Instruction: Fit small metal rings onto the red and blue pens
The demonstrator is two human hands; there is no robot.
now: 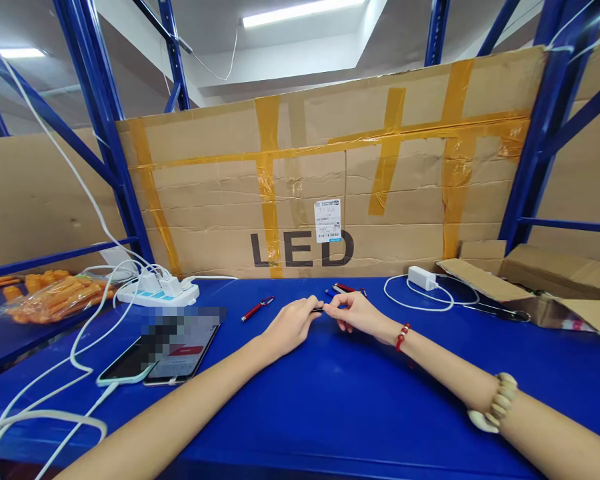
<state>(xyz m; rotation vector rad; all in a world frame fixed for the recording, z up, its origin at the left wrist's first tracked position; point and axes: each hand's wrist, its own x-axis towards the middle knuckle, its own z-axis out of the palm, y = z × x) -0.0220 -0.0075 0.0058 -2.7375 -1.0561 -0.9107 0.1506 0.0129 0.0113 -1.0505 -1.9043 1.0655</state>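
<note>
My left hand [294,325] and my right hand [356,312] meet fingertip to fingertip above the blue tabletop. A small, thin dark piece [319,309] shows between them, pinched in the left fingers. The right thumb and forefinger close at its other end; whatever they grip is mostly hidden. To the left of my left hand lies a red pen [257,309]. Behind my right hand are several pens [343,289], red and blue, partly covered by it.
Two phones [187,363] lie at left beside a white power strip [157,293] with trailing cables. A bag of orange snacks [63,300] sits far left. A white charger [423,278] and an open cardboard box [555,280] are at right. Taped cardboard [220,200] stands behind.
</note>
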